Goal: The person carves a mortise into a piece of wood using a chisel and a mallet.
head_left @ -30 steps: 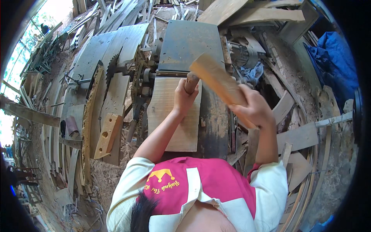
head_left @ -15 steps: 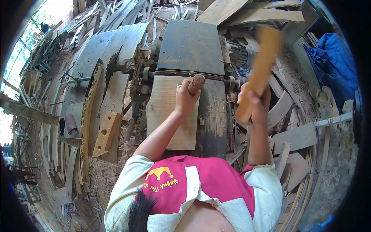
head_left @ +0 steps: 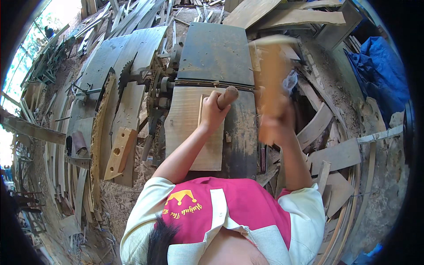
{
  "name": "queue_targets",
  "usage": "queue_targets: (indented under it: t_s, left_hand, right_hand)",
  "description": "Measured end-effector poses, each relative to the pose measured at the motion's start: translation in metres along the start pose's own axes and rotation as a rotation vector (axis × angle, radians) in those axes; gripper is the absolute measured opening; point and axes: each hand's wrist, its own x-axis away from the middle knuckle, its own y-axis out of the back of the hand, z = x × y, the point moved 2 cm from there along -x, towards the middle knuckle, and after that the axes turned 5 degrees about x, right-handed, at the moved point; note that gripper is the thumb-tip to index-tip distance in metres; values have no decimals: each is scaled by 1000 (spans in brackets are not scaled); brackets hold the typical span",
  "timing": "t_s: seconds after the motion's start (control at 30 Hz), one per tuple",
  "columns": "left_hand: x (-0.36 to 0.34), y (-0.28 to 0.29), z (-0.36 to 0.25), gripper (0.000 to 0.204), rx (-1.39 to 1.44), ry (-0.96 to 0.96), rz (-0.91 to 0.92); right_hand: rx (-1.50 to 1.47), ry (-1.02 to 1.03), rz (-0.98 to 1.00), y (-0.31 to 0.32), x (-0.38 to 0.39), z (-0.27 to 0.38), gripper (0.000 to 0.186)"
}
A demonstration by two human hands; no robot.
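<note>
My left hand (head_left: 213, 110) is closed around a thick round wooden tool handle (head_left: 229, 96), whose worn top end sticks up past the fist. The tool's lower end is hidden, so its kind does not show. Beneath that hand a narrow piece of wood (head_left: 201, 108) is partly visible on a pale wooden board (head_left: 187, 137). My right hand (head_left: 274, 126), blurred by motion, grips the lower part of a long, flat wooden block (head_left: 270, 75). The block is raised to the right of the handle, apart from it, and smeared too.
The board lies on a metal-topped machine table (head_left: 216, 51) with a slot across its middle. Left of it stand a toothed saw blade (head_left: 125, 78) and a wooden block with holes (head_left: 119, 154). Scrap planks (head_left: 141, 17) and a blue tarp (head_left: 380, 79) surround the machine.
My right hand and the wooden block have swung left, toward the handle. The handle's top now leans a little more to the right, and more of the narrow wood shows beside my left hand.
</note>
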Motion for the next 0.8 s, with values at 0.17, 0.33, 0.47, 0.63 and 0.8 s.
queue_targets:
  t_s: [0.17, 0.33, 0.47, 0.63, 0.8]
  left_hand:
    - [3, 6, 8, 32, 22, -29, -15]
    - [4, -3, -5, 34, -32, -76, 2]
    - [6, 3, 4, 33, 14, -60, 13]
    - [3, 8, 6, 30, 90, 111, 66]
    - [3, 9, 6, 29, 150, 70, 47]
  right_hand:
    - [489, -106, 250, 13, -10, 48, 48]
    - [-338, 75, -241, 4, 0, 27, 51]
    - [453, -255, 313, 1, -1, 4, 55]
    - [328, -390, 122, 11, 5, -19, 62]
    - [802, -711, 327, -2, 16, -72, 67]
